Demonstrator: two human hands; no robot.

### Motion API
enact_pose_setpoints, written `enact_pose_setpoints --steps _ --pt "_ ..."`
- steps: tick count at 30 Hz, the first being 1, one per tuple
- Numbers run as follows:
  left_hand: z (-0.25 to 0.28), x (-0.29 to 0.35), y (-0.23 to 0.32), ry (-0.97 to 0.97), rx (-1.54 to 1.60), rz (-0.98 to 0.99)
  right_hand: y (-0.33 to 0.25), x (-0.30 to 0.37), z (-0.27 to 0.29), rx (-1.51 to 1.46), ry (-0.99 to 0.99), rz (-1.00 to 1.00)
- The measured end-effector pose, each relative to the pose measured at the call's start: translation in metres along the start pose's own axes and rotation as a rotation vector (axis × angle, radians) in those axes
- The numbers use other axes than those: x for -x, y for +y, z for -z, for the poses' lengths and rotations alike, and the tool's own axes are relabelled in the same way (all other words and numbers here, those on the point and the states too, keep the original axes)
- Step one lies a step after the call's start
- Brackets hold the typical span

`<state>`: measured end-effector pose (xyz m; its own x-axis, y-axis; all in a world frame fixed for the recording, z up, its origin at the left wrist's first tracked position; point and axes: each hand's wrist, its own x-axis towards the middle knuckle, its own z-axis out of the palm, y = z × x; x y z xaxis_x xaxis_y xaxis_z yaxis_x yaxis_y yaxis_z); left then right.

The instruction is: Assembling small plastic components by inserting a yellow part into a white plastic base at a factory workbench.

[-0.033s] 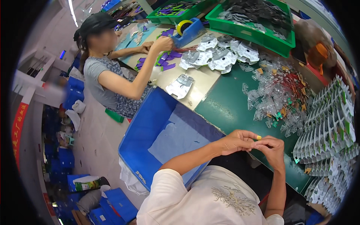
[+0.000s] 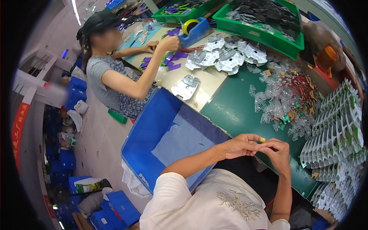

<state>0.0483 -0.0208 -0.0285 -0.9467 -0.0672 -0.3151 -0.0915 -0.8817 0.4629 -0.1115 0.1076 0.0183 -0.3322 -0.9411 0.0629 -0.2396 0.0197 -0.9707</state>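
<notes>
Over the near edge of the green tabletop, my two hands meet with their fingertips pinched together. A small yellow piece shows at the tip of my left hand; whether it is held or wrapped on the finger I cannot tell. My right hand closes thumb and finger against the left fingertips. Whatever lies between them is too small or hidden. Just beyond is a heap of clear plastic parts with red wires. Stacked white-and-grey moulded pieces stand to the right.
A large blue bin sits left of my hands. More white-grey shells lie farther back, before a green tray of dark parts. At the left a co-worker handles purple-green pieces near a blue tape dispenser.
The view has shifted slightly, so the table's things sit a little to the right and lower. My hands stay pinched together, with only a tiny movement at the fingertips.
</notes>
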Motion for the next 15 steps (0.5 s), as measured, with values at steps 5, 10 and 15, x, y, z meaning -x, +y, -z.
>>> enact_pose_setpoints --steps 5,10,15 --pt "0.018 0.052 0.038 0.27 -0.55 -0.381 0.004 -0.005 -0.012 -0.114 0.105 -0.163" --pt "0.087 0.126 0.114 1.204 -2.145 -0.849 0.004 0.009 0.018 -0.22 0.281 -0.249" --pt "0.14 0.123 0.145 1.139 -2.341 -0.843 0.0 0.016 -0.003 -0.191 0.193 -0.311"
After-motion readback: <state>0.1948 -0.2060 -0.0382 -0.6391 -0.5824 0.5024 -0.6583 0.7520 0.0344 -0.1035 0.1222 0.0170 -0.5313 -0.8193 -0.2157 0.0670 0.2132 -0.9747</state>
